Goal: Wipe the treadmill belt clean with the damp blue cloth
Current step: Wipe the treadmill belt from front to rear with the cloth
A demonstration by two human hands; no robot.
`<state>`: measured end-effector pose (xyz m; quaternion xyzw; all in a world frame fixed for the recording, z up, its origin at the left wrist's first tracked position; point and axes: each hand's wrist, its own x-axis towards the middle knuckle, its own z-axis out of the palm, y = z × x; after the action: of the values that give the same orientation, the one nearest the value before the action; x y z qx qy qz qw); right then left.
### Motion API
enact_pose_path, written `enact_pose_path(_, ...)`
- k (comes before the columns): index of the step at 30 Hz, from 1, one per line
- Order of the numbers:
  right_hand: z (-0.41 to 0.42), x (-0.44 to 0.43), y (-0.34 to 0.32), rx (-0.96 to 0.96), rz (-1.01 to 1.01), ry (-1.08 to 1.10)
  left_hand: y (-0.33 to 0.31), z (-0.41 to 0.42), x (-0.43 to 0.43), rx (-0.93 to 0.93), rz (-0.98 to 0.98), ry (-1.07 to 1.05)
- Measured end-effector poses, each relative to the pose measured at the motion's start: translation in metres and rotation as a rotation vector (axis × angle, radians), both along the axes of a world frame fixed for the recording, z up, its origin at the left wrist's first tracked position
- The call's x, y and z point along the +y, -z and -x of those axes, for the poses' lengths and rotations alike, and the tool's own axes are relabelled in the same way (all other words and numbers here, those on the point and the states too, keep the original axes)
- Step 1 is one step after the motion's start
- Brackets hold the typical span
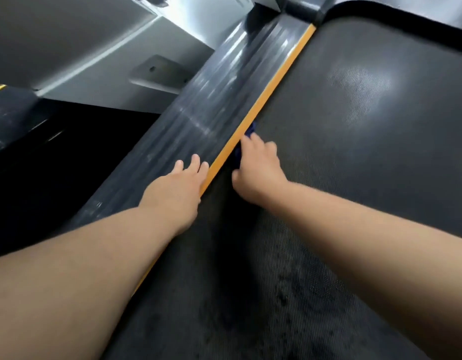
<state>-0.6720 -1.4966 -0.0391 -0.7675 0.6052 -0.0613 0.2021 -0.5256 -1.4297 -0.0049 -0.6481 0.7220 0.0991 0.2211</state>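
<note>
- Light comes from above and ahead of me, leaving a soft pale glare patch on the treadmill belt (359, 84), where the fine weave shows best.
- The ribbed side rail (198, 118) carries streaky white reflections along its length.
- The grey frame panel (94, 48) at upper left is bright, with a crisp highlight along its fold.
- The gap below that panel is near black and shows no detail.
- A dark shadow lies on the belt between my forearms.
- My right grip (258, 165) is smeared by motion blur, and the blue cloth (248, 131) under it shows only as a dark scrap.
- My left grip (180, 185) is soft-edged too.
- The wide lens bows straight edges near the corners.
</note>
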Motion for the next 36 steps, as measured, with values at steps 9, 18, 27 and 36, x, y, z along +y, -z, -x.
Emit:
enact_pose_path(9, 0.02, -0.057, -0.009, -0.119, 0.042, 0.085, 0.011, -0.005, -0.002, 0.021, 0.064, -0.014)
enact_pose_path(18, 0.003, 0.045, -0.004, -0.174, -0.005, -0.196, 0.007, -0.007, -0.001, 0.08, 0.028, -0.043)
enact_pose_path(27, 0.029, -0.03, -0.008, -0.163, 0.024, 0.328, 0.006, -0.01, -0.006, 0.065, -0.01, -0.016)
enact_pose_path(36, 0.001, 0.077, 0.007, -0.023, 0.119, -0.341, 0.003, -0.023, 0.014, 0.065, -0.012, -0.045)
